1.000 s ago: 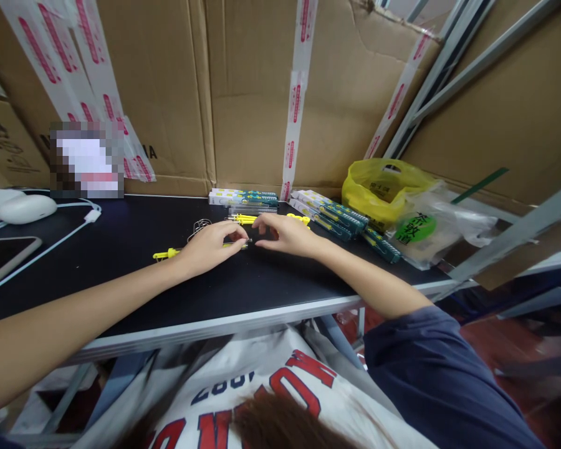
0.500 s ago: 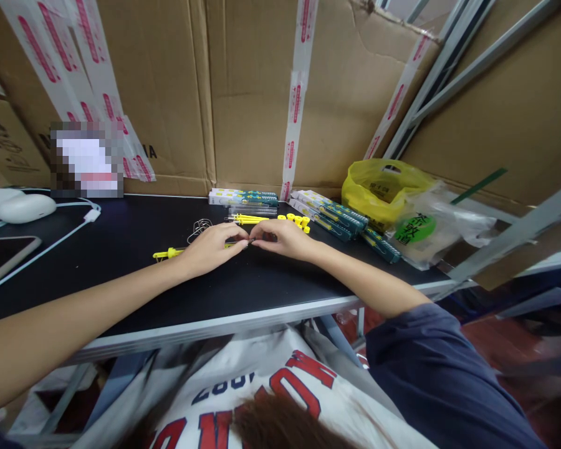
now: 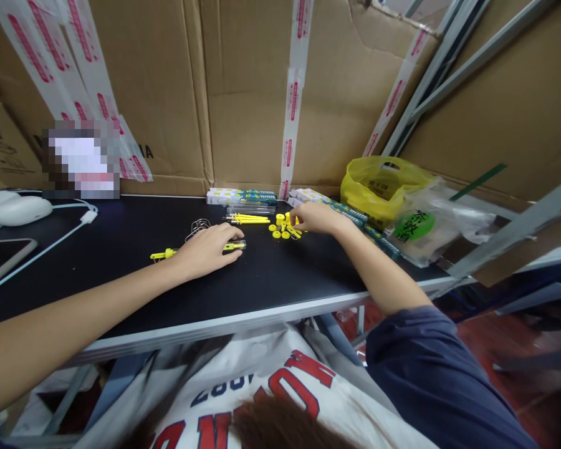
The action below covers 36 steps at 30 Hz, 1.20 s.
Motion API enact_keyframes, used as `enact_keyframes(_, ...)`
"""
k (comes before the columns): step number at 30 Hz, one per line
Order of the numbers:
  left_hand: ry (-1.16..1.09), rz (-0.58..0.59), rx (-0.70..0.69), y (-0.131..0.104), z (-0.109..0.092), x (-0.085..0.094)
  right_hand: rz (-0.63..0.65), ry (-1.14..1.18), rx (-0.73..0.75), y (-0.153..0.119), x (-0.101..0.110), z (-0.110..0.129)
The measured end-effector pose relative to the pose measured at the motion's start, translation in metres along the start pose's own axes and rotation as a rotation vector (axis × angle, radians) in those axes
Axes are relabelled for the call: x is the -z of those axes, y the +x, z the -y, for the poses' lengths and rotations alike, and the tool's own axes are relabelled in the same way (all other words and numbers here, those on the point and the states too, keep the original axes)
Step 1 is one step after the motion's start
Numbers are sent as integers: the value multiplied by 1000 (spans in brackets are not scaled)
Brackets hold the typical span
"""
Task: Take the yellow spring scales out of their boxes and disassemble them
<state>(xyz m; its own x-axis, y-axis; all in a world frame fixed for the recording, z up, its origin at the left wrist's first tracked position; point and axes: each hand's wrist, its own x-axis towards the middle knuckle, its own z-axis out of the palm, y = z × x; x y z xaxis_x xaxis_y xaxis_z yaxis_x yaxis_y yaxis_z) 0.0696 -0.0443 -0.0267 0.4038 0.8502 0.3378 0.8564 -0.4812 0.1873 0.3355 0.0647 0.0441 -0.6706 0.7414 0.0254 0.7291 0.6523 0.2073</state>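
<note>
My left hand (image 3: 210,251) lies low over a slim yellow tool with a clear tube (image 3: 236,246) at its right end. Its thumb and index finger are apart on either side of that tube. The tool's yellow tip (image 3: 159,256) sticks out left of the hand. At a heap of small yellow round caps (image 3: 285,235), my right hand (image 3: 320,218) has its fingers bent down and drawn together. What lies between those fingertips is hidden. Several yellow rods with metal tips (image 3: 250,219) rest between the hands. A tangle of metal clips (image 3: 200,226) is just behind my left hand.
Behind the rods lie clear tubes (image 3: 252,211) and printed slim boxes (image 3: 240,196). More boxes (image 3: 308,197), a yellow bag (image 3: 378,193) and a clear bag (image 3: 416,231) are at the right. A phone (image 3: 4,268) and white cable (image 3: 86,217) lie left. Cardboard (image 3: 243,112) stands behind.
My hands have parted from a pinch on a small dark piece. The right hand has moved right and back to the yellow caps; the left stays nearly in place, its fingers spread.
</note>
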Motion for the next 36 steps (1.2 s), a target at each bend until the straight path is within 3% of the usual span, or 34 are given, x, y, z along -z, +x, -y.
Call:
enact_keyframes(10, 7, 24, -12, 0, 0, 1, -17, 13, 8, 0, -6, 3)
enact_keyframes(14, 33, 81, 6, 1, 3, 9, -99, 50, 38, -1, -2, 11)
enact_keyframes(20, 27, 148, -53, -9, 22, 25, -243, 316, 244, -2, -10, 51)
enact_keyframes(26, -64, 84, -87, -20, 26, 19, -261, 416, 415, -3, -30, 88)
enact_keyframes(31, -114, 74, -112, -18, 15, 15, -265, 413, 436, -2, -37, 89)
enact_keyframes(36, -147, 58, -40, -20, 27, 15, -264, 406, 387, 0, -35, 76)
